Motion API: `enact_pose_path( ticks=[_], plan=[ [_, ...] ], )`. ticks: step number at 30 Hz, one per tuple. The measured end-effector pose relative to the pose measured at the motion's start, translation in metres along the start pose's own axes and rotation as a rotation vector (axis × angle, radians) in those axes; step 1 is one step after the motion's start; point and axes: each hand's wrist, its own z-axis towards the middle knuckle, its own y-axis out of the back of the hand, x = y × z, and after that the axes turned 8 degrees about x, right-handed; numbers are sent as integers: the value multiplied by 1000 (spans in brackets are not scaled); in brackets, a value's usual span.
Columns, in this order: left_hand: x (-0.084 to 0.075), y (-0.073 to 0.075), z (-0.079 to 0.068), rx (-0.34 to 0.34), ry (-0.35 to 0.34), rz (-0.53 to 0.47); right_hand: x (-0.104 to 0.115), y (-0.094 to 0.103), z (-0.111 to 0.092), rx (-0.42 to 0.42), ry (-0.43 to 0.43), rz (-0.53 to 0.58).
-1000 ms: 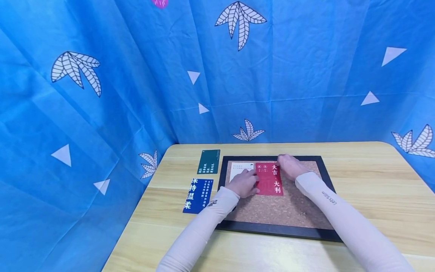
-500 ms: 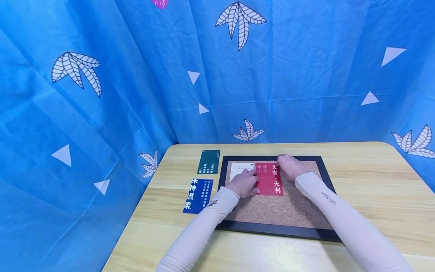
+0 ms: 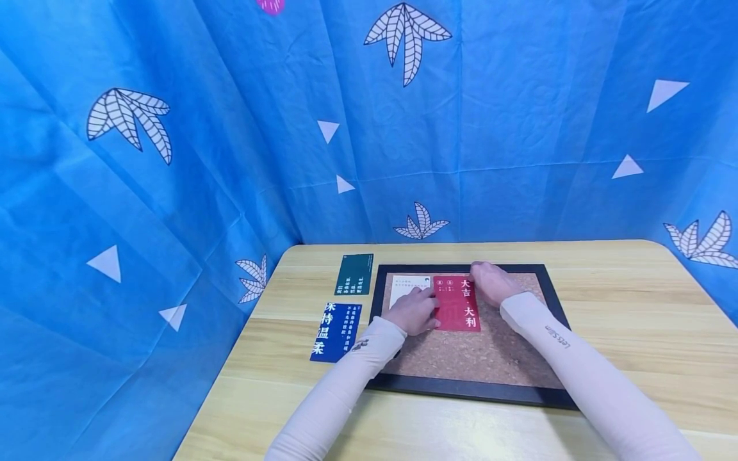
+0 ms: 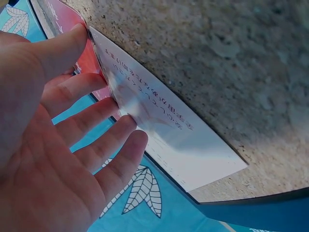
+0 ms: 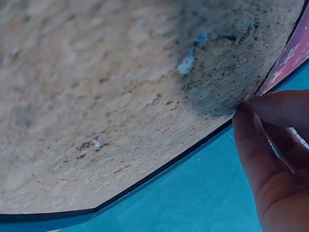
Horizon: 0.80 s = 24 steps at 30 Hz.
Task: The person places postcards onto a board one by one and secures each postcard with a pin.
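Beside one white card [image 4: 166, 133], one red card [image 3: 457, 306] lies between the left hand [image 3: 413, 311], fingers loosely spread, and the right hand [image 3: 493, 282], fingers pinched together, any grasp unclear.

Blue fills the backdrop here: a creased curtain [image 3: 519, 128] hangs behind the far edge of the pale wood-grain table [image 3: 651, 307] and along its left edge, dotted with white leaf sprays [image 3: 407, 32] and triangles [image 3: 328, 130]! Rounded far corners, and light gleaming across the near wood.
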Motion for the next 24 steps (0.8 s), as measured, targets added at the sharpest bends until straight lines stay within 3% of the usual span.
enact_pose_path(
  ticks=[17,24],
  plan=[
    [-1,0,-1,1,9,-3,3,0,0,7,-21,-13],
    [-1,0,-2,0,8,-9,3,0,-2,-29,10,-40]
  ],
)
